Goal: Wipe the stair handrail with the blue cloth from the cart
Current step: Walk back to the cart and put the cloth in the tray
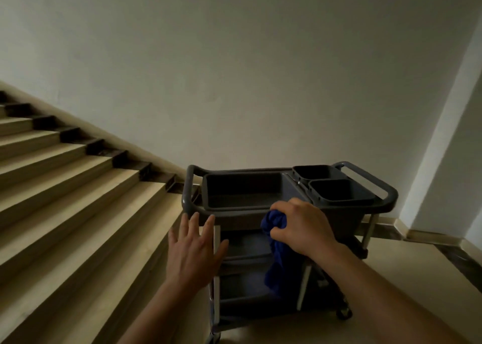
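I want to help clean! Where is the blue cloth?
The blue cloth is bunched in the right hand, low and right of middle, hanging in front of the grey cart beside the stairs.

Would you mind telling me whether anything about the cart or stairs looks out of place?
Nothing stands out. The cart stands upright, its tubs seated level, and the right hand grips the blue cloth. No handrail shows in this view.
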